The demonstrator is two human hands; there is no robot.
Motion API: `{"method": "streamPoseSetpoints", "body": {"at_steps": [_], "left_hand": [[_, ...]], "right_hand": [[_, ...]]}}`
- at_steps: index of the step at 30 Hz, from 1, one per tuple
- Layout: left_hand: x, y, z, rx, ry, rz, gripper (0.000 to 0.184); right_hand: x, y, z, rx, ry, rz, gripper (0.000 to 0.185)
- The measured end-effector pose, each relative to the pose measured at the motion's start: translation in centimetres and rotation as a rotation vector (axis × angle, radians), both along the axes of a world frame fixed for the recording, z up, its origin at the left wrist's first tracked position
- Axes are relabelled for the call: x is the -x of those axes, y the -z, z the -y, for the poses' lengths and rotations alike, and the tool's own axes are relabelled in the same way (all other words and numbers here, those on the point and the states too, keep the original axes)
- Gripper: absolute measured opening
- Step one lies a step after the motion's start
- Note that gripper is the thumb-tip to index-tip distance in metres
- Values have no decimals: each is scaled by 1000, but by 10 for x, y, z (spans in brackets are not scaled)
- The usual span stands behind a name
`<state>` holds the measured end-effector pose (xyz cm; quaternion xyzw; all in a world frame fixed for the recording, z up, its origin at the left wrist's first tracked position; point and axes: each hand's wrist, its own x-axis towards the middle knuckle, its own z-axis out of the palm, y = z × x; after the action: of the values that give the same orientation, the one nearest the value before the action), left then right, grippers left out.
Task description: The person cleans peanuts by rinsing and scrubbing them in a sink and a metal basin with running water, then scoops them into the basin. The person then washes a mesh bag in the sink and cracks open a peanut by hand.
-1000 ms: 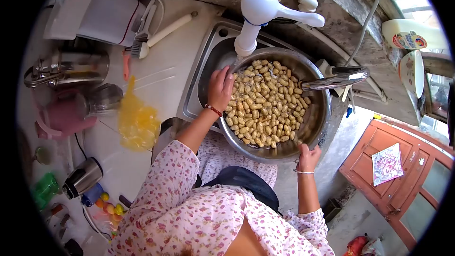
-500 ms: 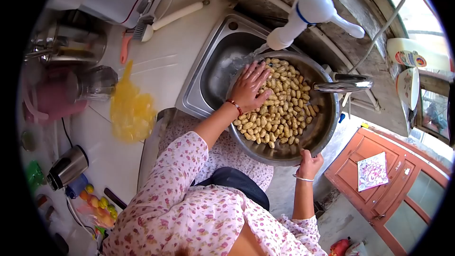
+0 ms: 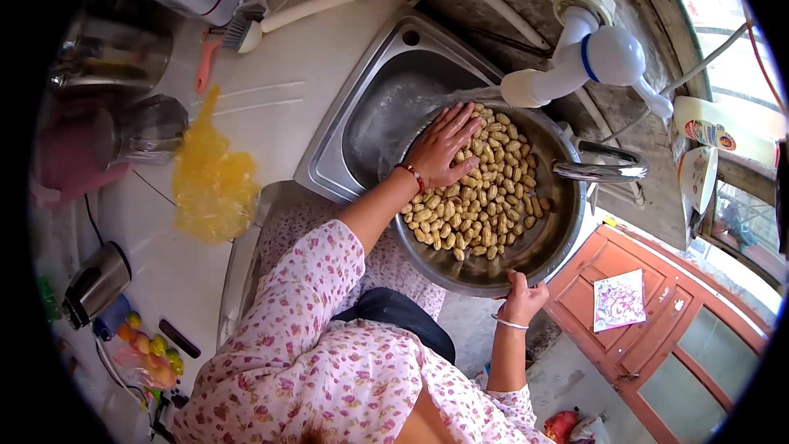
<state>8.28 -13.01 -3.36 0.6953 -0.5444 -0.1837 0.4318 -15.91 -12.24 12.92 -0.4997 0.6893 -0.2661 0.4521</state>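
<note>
A large metal basin (image 3: 546,251) full of wet peanuts in their shells (image 3: 485,189) is tilted over the right side of a steel sink (image 3: 329,160). Water runs over its left rim into the sink. My left hand (image 3: 446,146) lies flat on the peanuts at that rim, fingers stretched toward the white tap (image 3: 526,89). At the basin's near right rim, my right hand (image 3: 523,298) grips the edge between thumb and fingers. The peanuts are gathered on the left side, and bare metal shows on the right.
Left of the sink, the counter holds a yellow plastic bag (image 3: 215,185), a brush (image 3: 244,31), a peeler (image 3: 205,64) and a glass jug (image 3: 148,127). A chrome faucet (image 3: 604,166) juts over the basin's right side. Bottles and a bowl (image 3: 697,177) stand by the window.
My left hand has moved from the basin's rim onto the peanuts. The basin has tipped left, and water now pours into the sink. The view has shifted.
</note>
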Motion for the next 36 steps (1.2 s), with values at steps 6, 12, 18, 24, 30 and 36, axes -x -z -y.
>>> {"method": "streamPoseSetpoints", "body": {"at_steps": [6,12,18,24,30,36], "left_hand": [[0,9,1,7,-17,-43,67],[3,23,-2,14,-50,-117,68],[4,29,-6,-47,-82,-143,70],[4,31,-5,-4,-83,-160,69],[0,29,-2,70,-97,-143,67],[3,34,-1,32,-28,-179,69]], "right_hand": [[-14,-10,3,-38,-7,-8,12],[-30,-21,8,-77,-62,-61,16],[-43,-29,18,-116,-99,-138,18],[-50,-33,17,-121,-97,-174,17],[-49,-34,15,-126,-94,-208,16],[-49,-35,11,-109,-84,-219,15]]}}
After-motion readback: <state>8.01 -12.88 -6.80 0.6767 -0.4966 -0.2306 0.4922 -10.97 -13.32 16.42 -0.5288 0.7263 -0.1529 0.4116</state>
